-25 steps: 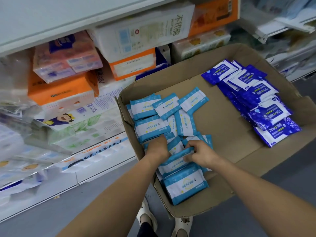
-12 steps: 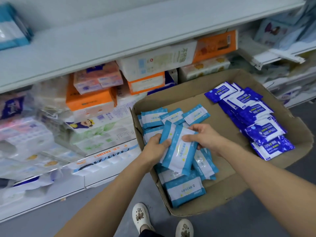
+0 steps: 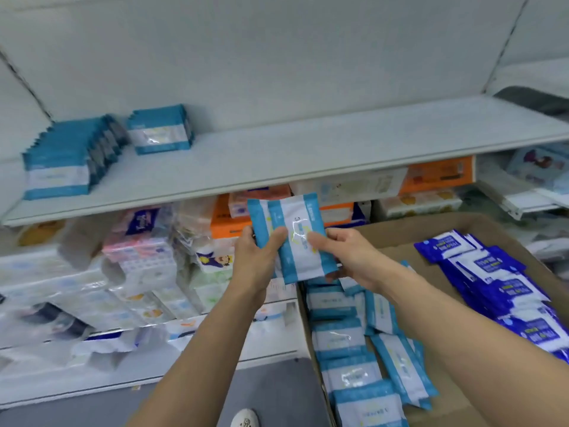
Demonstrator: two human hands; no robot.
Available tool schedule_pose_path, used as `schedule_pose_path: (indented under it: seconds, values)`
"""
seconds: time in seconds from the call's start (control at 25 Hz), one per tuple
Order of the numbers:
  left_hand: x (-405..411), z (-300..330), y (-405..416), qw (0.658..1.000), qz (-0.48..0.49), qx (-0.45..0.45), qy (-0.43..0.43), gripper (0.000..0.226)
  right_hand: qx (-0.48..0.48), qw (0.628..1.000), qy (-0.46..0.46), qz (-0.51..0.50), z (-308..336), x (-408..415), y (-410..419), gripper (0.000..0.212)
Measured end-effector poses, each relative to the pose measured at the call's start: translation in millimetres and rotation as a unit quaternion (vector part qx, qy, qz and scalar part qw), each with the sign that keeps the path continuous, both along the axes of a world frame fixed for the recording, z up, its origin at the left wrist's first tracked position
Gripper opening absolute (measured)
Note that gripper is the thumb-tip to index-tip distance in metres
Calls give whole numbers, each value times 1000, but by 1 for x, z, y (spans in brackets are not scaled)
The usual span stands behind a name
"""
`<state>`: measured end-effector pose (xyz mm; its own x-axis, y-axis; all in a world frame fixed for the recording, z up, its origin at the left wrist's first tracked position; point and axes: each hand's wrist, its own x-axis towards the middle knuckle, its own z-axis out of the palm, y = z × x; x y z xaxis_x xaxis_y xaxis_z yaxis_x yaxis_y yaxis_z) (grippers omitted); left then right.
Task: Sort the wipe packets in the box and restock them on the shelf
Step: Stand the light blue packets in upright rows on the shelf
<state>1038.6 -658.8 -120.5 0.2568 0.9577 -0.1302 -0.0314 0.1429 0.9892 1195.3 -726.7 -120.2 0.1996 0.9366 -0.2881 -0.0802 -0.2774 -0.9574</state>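
I hold a small stack of light-blue wipe packets upright in front of the shelf edge, my left hand gripping its left side and my right hand its right side. Below right, the cardboard box holds more light-blue packets along its left side and dark-blue packets on its right. On the white shelf above, two rows of light-blue packets stand at the left: a long row and a short row.
Below the shelf, tissue packs in clear wrap and orange boxes fill the lower shelves. Grey floor lies under my arms, with a white shoe at the bottom edge. The shelf's right half is bare.
Both hands lifted a stack of light-blue packets out of the box and raised it toward the shelf. The view tilted upward, bringing the shelf's stocked rows into sight.
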Motion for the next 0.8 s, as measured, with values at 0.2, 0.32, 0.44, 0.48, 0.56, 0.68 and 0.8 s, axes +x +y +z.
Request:
schedule_pose_path:
  seconds: [0.2, 0.32, 0.44, 0.48, 0.56, 0.68, 0.8]
  values:
    - [-43, 42, 59, 999, 20, 26, -14, 20, 53, 998, -31, -21, 43, -27, 71, 20]
    - [-88, 58, 112, 997, 66, 42, -16, 14, 120, 986, -78, -86, 69, -44, 134, 10]
    - [-131, 69, 163, 995, 91, 43, -16, 9, 150, 969, -152, -122, 79, -59, 202, 12]
    - [-144, 72, 180, 994, 96, 40, -19, 8, 140, 964, -195, -113, 79, -65, 223, 12]
    - [-166, 76, 211, 995, 98, 31, -18, 11, 122, 950, -278, -67, 77, -79, 263, 10]
    - [-192, 82, 251, 996, 83, 31, 18, 18, 133, 928, -348, 1, 79, -106, 319, 17]
    - [-208, 91, 277, 996, 62, 39, 42, 18, 140, 905, -402, 21, 82, -124, 362, 21]
